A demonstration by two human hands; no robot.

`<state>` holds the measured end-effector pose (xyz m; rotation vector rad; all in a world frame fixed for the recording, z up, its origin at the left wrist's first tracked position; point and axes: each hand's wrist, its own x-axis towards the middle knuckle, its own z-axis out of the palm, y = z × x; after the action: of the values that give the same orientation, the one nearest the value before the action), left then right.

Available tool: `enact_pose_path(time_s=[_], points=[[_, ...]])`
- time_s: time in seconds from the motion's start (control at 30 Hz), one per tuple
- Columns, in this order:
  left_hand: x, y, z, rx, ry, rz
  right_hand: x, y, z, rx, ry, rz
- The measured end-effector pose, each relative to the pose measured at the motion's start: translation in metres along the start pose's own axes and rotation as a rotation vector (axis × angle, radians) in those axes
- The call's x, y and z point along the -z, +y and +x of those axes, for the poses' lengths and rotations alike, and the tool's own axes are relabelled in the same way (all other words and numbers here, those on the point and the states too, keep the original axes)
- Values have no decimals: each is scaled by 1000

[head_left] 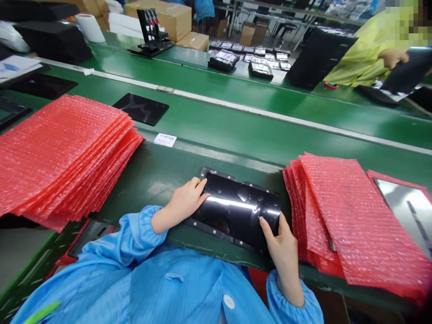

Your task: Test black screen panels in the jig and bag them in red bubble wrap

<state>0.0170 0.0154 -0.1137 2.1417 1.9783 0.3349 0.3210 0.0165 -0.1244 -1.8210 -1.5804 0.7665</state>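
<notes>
A glossy black screen panel [236,208] with a perforated metal edge lies on the green bench in front of me. My left hand [185,200] grips its left end, fingers curled over the top. My right hand [282,245] holds its right near corner, thumb on the glass. Both sleeves are blue.
A tall stack of red bubble-wrap bags [64,153] lies at my left. Another pile of red bags [344,220] lies at my right, with a panel [405,207] on one of them. A black panel [141,108] and a white label [165,140] rest on the green belt [236,121]. A person in yellow [374,49] works at the far right.
</notes>
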Motion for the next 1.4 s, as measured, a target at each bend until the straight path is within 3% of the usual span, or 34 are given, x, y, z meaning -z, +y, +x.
enact_pose_path(time_s=[0.23, 0.37, 0.47, 0.57, 0.67, 0.73, 0.9, 1.0, 1.1, 1.23, 1.4], points=[[-9, -2, -3, -31, 27, 62, 2, -1, 6, 43, -12, -14], [-7, -1, -2, -29, 13, 108, 6, -1, 9, 34, -88, -274], [-4, 1, 0, -31, -9, 145, 8, 1, 12, 78, -77, -563], [0, 3, 3, -42, -24, 167, 9, 6, 17, 263, 4, -667], [6, 6, 5, -51, -51, 190, 9, 10, 23, 527, 25, -571], [9, 7, 7, -63, -63, 205, 11, 10, 26, 598, -2, -526], [11, -1, 9, -160, -44, 215, 17, 3, 25, 550, -62, -482], [6, -17, 7, -264, -25, 148, 24, 0, 20, 515, -138, -471], [-3, -34, 4, -336, -82, 74, 28, -2, 16, 499, -233, -476], [-9, -43, 0, -297, -146, 99, 27, 0, 14, 465, -250, -505], [-10, -41, -4, -302, -114, 192, 27, -9, 15, 453, -230, -578]])
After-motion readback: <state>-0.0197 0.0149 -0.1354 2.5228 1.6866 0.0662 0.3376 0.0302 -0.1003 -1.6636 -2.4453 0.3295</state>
